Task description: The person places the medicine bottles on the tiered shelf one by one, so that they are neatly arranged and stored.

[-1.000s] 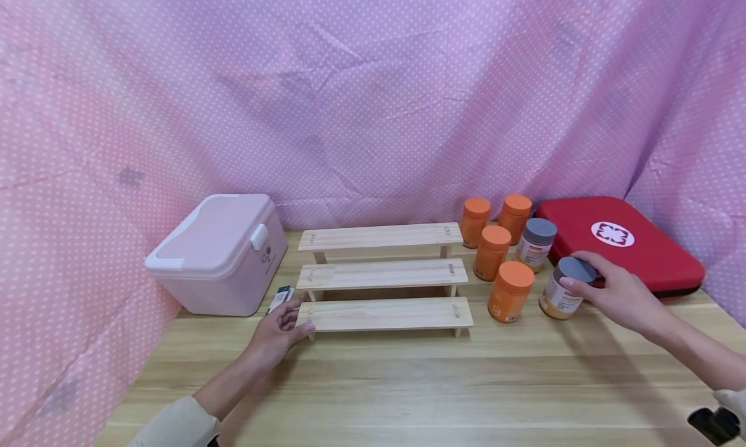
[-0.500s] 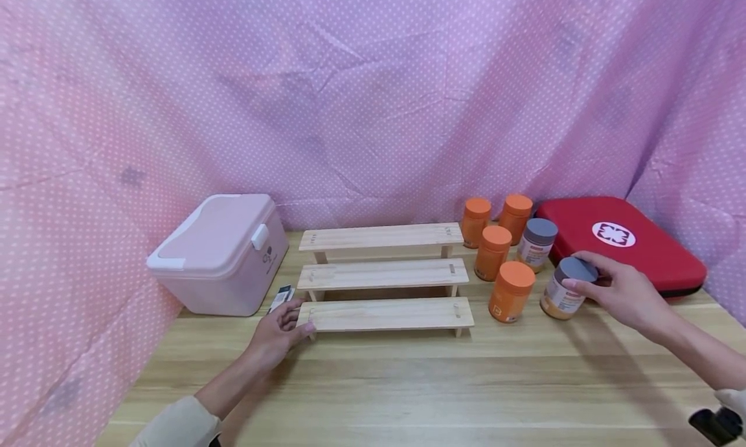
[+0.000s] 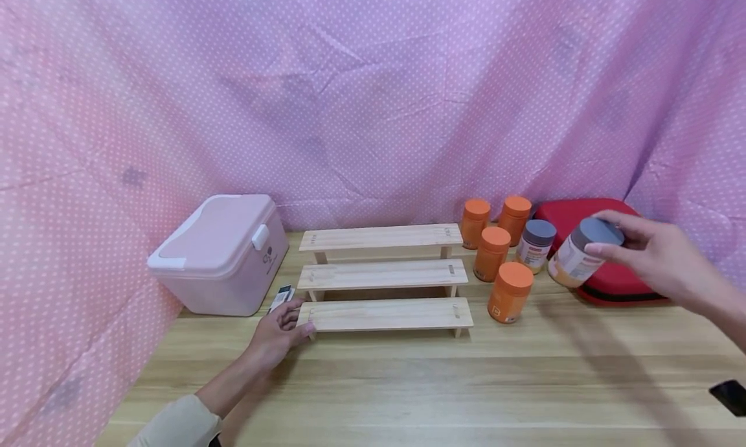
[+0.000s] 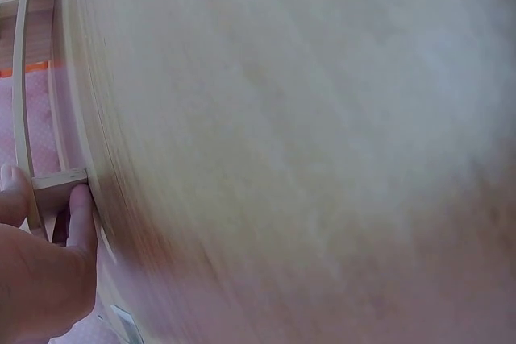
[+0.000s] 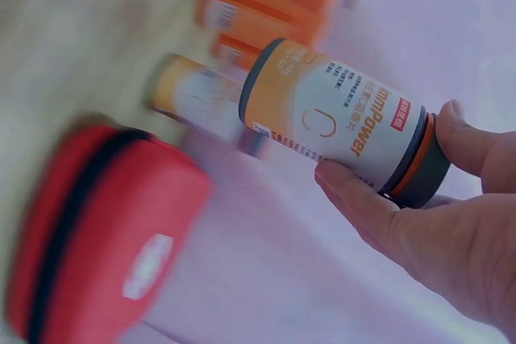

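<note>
My right hand (image 3: 667,256) grips a supplement bottle (image 3: 573,264) by its grey lid, with thumb and fingers on opposite sides. The bottle is tilted and raised above the table, in front of the red case. In the right wrist view its white and orange label (image 5: 334,114) shows. My left hand (image 3: 275,338) holds the left end of a three-step wooden rack (image 3: 387,315) at its lowest step. In the left wrist view a finger lies against the leg (image 4: 58,189) under that step, and the thumb is at the board.
Several orange bottles (image 3: 509,295) and a second grey-lidded bottle (image 3: 535,247) stand right of the rack. A red zip case (image 3: 618,280) lies behind the right hand. A pink lidded box (image 3: 218,265) sits at left, a small packet (image 3: 282,296) beside it. A pink dotted curtain (image 3: 373,110) hangs behind.
My right hand has lifted the grey-lidded bottle off the table, up and slightly right, and tilted it. The left hand has stayed at the rack.
</note>
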Action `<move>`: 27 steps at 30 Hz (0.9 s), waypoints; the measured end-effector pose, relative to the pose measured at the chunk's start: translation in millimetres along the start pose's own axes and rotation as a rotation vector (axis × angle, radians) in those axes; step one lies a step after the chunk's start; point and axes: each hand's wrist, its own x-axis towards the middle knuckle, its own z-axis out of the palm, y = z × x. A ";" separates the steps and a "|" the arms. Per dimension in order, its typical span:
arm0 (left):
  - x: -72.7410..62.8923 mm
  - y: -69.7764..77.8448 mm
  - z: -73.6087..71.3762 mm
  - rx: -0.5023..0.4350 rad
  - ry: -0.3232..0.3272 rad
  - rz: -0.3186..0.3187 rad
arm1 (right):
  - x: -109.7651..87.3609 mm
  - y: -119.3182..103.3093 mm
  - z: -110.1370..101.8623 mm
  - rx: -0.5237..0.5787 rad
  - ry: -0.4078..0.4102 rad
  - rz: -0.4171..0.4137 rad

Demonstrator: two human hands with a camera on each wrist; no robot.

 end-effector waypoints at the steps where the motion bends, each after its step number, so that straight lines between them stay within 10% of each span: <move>1: 0.1 -0.1 0.1 -0.001 0.002 -0.001 | 3.0 -5.1 -4.4 0.011 0.008 -0.002; 12: -0.5 0.2 0.7 -0.006 0.012 -0.008 | 36.2 -69.5 -24.2 -0.028 -0.084 -0.010; 27: -0.9 0.8 0.4 -0.042 -0.010 -0.022 | 100.0 -170.8 51.4 0.173 -0.288 -0.182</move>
